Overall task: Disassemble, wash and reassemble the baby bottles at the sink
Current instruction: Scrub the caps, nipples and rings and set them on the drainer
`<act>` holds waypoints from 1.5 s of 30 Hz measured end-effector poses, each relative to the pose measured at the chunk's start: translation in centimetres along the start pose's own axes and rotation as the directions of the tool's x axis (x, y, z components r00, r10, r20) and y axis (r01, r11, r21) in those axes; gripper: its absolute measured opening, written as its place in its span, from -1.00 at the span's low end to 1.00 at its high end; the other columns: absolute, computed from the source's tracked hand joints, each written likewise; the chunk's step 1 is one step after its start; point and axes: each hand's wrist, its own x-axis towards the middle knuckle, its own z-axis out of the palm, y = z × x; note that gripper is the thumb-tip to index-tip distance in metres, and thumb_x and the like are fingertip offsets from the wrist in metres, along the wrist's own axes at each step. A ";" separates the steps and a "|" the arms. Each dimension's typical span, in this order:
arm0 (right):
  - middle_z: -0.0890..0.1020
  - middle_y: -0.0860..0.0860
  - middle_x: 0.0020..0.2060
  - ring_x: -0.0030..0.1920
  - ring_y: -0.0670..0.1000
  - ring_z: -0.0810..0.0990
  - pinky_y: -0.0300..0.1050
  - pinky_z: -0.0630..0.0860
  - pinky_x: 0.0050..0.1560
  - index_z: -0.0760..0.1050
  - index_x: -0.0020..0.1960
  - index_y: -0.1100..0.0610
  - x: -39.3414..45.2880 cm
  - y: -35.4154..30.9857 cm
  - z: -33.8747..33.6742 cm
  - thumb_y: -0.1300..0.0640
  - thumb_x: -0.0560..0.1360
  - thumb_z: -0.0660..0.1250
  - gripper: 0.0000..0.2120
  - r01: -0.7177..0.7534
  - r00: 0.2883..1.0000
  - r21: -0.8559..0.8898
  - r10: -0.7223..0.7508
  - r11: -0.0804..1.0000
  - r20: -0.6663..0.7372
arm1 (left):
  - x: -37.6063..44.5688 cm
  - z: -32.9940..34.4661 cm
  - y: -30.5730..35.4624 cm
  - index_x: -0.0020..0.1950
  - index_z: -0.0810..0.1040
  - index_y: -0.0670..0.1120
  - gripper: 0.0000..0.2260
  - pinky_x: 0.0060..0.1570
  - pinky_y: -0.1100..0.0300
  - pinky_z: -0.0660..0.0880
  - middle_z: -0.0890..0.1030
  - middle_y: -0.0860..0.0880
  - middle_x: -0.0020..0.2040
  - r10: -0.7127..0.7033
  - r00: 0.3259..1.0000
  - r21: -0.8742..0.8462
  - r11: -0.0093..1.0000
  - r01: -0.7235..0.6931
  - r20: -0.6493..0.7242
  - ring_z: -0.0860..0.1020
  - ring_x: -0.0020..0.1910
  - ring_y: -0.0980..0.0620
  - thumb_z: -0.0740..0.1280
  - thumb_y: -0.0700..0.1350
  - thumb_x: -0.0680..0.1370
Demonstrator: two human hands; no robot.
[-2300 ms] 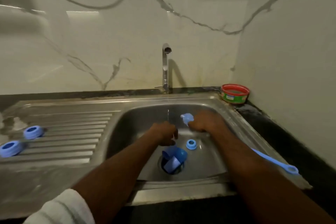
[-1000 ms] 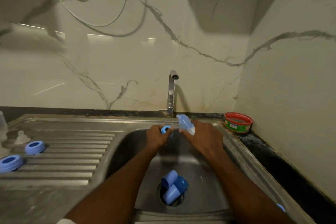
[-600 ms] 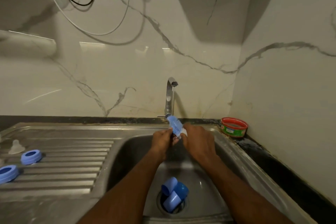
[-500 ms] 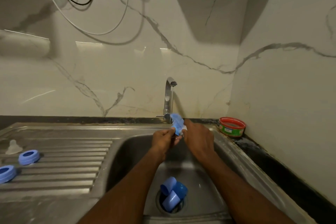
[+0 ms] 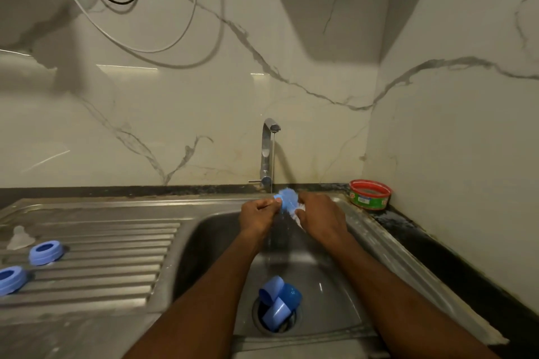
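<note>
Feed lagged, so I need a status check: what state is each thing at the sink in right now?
Tap: running.
Left hand: grip on a small blue ring under the stream.
Right hand: holding the blue brush against the ring.
Blue caps: piled over the drain, on their sides.
Two blue collars: on the drainboard, openings up.
Clear teat: upright on the drainboard.
Red-rimmed tub: open.

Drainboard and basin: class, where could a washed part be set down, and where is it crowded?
Free: the ribbed drainboard between the two blue rings and the basin, and its flat strip behind the ribs. Crowded: the drain, covered by blue caps, and under the tap, where left hand and right hand work a brush.
</note>
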 end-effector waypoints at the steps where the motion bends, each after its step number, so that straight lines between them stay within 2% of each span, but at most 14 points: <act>1: 0.66 0.04 0.14 0.10 0.07 0.62 -0.03 0.53 0.10 0.55 0.27 -0.01 -0.1 0.0 -0.1 -0.19 0.62 0.23 -0.65 0.003 1.000 -0.009 -0.003 1.000 0.004 | 0.1 -0.2 -0.1 -0.06 0.72 -0.05 -0.94 -0.04 0.06 0.67 0.73 -0.05 -0.14 0.005 0.999 0.053 0.999 -0.003 -0.052 0.70 -0.10 -0.02 0.51 -0.08 0.52; 3: 0.64 0.03 0.17 0.13 0.07 0.61 -0.03 0.50 0.11 0.52 0.31 -0.02 -0.4 0.1 -0.2 -0.17 0.62 0.26 -0.65 0.052 0.998 -0.034 -0.053 0.998 -0.026 | 0.2 -0.5 -0.3 -0.13 0.71 -0.03 -0.93 -0.03 0.04 0.68 0.72 -0.01 -0.19 0.057 0.994 0.186 0.982 -0.038 -0.097 0.70 -0.14 0.02 0.52 -0.05 0.51; 5: 0.64 0.01 0.17 0.14 0.08 0.60 -0.05 0.47 0.05 0.51 0.31 -0.06 -0.8 -0.2 -0.1 -0.14 0.62 0.28 -0.69 0.109 0.991 -0.102 -0.115 0.989 -0.061 | 0.0 -0.8 -0.3 -0.19 0.70 -0.06 -0.88 -0.16 0.18 0.65 0.70 0.00 -0.27 0.142 0.987 0.294 0.949 -0.113 -0.077 0.68 -0.23 0.08 0.50 -0.07 0.52; 7: 0.65 0.00 0.15 0.12 0.08 0.61 -0.05 0.46 0.00 0.52 0.27 -0.08 -0.8 -0.5 0.2 -0.10 0.62 0.29 -0.74 0.119 0.987 -0.163 -0.134 0.979 -0.087 | -0.2 -0.8 -0.3 -0.25 0.67 -0.09 -0.83 -0.23 0.27 0.57 0.67 0.02 -0.31 0.233 0.972 0.363 0.904 -0.224 0.021 0.65 -0.29 0.14 0.47 -0.13 0.55; 11: 0.63 0.03 0.15 0.12 0.09 0.60 -0.04 0.47 -0.01 0.48 0.31 -0.04 -0.2 -0.9 0.0 -0.01 0.61 0.34 -0.72 0.094 0.989 -0.260 -0.121 0.961 -0.090 | -0.9 -0.7 0.1 -0.11 0.73 -0.03 -0.95 -0.07 0.29 0.61 0.72 0.08 -0.17 0.280 0.930 0.387 0.851 -0.355 0.238 0.68 -0.14 0.19 0.47 -0.13 0.55; 17: 0.64 0.02 0.13 0.06 0.05 0.60 -0.10 0.39 -0.09 0.51 0.28 -0.03 -0.4 -1.0 0.7 -0.07 0.63 0.29 -0.74 0.127 0.989 -0.269 -0.141 0.955 -0.032 | -0.1 -0.7 -0.4 -0.08 0.73 -0.09 -0.95 -0.02 0.08 0.67 0.73 -0.02 -0.18 0.094 0.996 0.269 0.959 -0.090 -0.004 0.71 -0.11 0.01 0.47 -0.14 0.54; 22: 0.64 0.07 0.10 0.06 0.10 0.60 -0.07 0.34 -0.15 0.43 0.32 -0.02 -0.6 -1.5 -0.6 -0.09 0.70 0.12 -0.73 0.118 0.987 -0.297 -0.144 0.947 -0.068 | -1.3 0.3 0.5 -0.09 0.73 -0.19 -0.91 0.09 -0.05 0.65 0.74 -0.15 -0.15 0.004 0.984 0.059 0.998 -0.015 0.178 0.71 -0.02 -0.17 0.50 -0.17 0.51; 24: 0.64 0.05 0.09 0.02 0.10 0.60 -0.06 0.37 -0.18 0.41 0.29 -0.04 -0.6 -1.5 -0.7 -0.08 0.67 0.20 -0.76 0.112 0.983 -0.290 -0.148 0.950 -0.106 | -1.4 0.8 0.7 -0.08 0.74 -0.18 -0.93 0.06 0.00 0.66 0.74 -0.14 -0.15 -0.028 0.989 0.013 1.000 0.027 0.144 0.72 -0.04 -0.13 0.50 -0.19 0.51; 26: 0.64 0.03 0.08 0.01 0.09 0.60 -0.05 0.42 -0.19 0.40 0.26 -0.06 -0.5 -1.6 -0.1 -0.06 0.60 0.33 -0.73 0.122 0.982 -0.283 -0.157 0.951 -0.104 | -1.3 0.8 1.2 -0.05 0.71 -0.20 -0.92 -0.16 0.19 0.66 0.73 -0.12 -0.15 -0.077 0.997 -0.063 0.995 0.078 0.018 0.71 -0.11 -0.06 0.45 -0.20 0.55; 28: 0.63 0.02 0.13 0.06 0.09 0.60 -0.06 0.40 -0.17 0.39 0.33 -0.06 -0.7 -1.6 0.1 -0.07 0.59 0.34 -0.66 0.118 0.986 -0.243 -0.143 0.963 -0.090 | -1.1 0.6 1.9 -0.08 0.65 -0.24 -0.91 -0.36 0.30 0.59 0.70 -0.15 -0.15 -0.180 0.981 -0.247 0.956 0.156 -0.077 0.66 -0.22 0.00 0.40 -0.23 0.58; 32: 0.63 0.03 0.16 0.08 0.09 0.62 -0.08 0.36 -0.18 0.37 0.39 -0.06 -1.1 -1.5 -0.2 -0.09 0.61 0.33 -0.61 0.041 0.984 -0.180 -0.071 0.983 -0.164 | -0.6 0.3 2.8 0.05 0.62 -0.27 -0.88 -0.14 0.25 0.62 0.70 -0.20 -0.08 -0.340 0.939 -0.591 0.749 0.299 0.043 0.63 -0.25 0.04 0.32 -0.24 0.64; 35: 0.64 0.03 0.17 0.08 0.09 0.62 -0.10 0.36 -0.17 0.38 0.39 -0.06 -0.8 -1.4 -0.5 -0.07 0.64 0.29 -0.65 -0.002 0.981 -0.110 -0.019 0.994 -0.194 | -0.7 0.5 2.7 0.11 0.61 -0.27 -0.81 -0.34 0.31 0.61 0.66 -0.14 -0.17 -0.357 0.920 -0.555 0.738 0.383 0.160 0.58 -0.34 0.08 0.28 -0.17 0.67; 38: 0.65 0.03 0.16 0.08 0.12 0.63 -0.11 0.35 -0.16 0.41 0.37 -0.07 -0.6 -1.0 -1.0 -0.07 0.64 0.28 -0.68 0.012 0.977 -0.086 -0.030 0.996 -0.209 | -1.1 0.6 2.7 0.11 0.60 -0.27 -0.77 -0.34 0.29 0.58 0.62 -0.13 -0.24 -0.353 0.905 -0.466 0.775 0.426 0.239 0.55 -0.36 0.07 0.23 -0.14 0.68; 45: 0.67 -0.03 0.15 0.12 0.09 0.62 -0.02 0.51 0.00 0.51 0.31 -0.14 -0.3 0.7 -1.3 -0.16 0.60 0.28 -0.69 0.165 0.981 -0.053 -0.170 0.985 -0.091 | -0.2 -0.3 2.7 0.00 0.56 -0.25 -0.78 -0.30 0.24 0.50 0.62 -0.17 -0.18 -0.301 0.953 -0.498 0.822 0.276 0.030 0.53 -0.32 0.03 0.16 -0.21 0.69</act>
